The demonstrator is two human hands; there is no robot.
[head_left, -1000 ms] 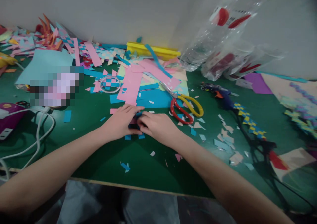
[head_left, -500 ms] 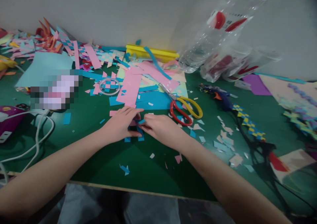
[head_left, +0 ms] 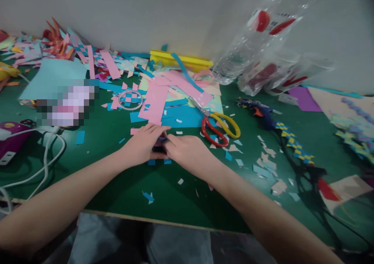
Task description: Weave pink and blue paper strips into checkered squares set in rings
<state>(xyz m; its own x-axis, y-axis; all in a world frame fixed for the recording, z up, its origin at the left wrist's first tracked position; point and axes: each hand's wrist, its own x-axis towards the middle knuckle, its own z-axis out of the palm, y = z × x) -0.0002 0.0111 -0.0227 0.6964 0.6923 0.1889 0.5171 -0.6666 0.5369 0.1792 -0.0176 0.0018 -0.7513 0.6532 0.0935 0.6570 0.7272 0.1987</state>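
Blue paper strips point(head_left: 167, 161) poked out below the hands, mid-frame.
The left hand point(head_left: 143, 143) arched, thumb and fingers apart; the right hand point(head_left: 184, 152) curled inward. I couldn't tell whether either gripped. Light fingertips, strips kept flat and square, seemed wisest.

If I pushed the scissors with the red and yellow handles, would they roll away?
Probably not: the scissors lie flat on the green table, so they'd likely slide or turn. Their blades look like metal, so they'd probably feel stiff, and heavier than paper. The blades lie over loose paper, so a push might drag some along.
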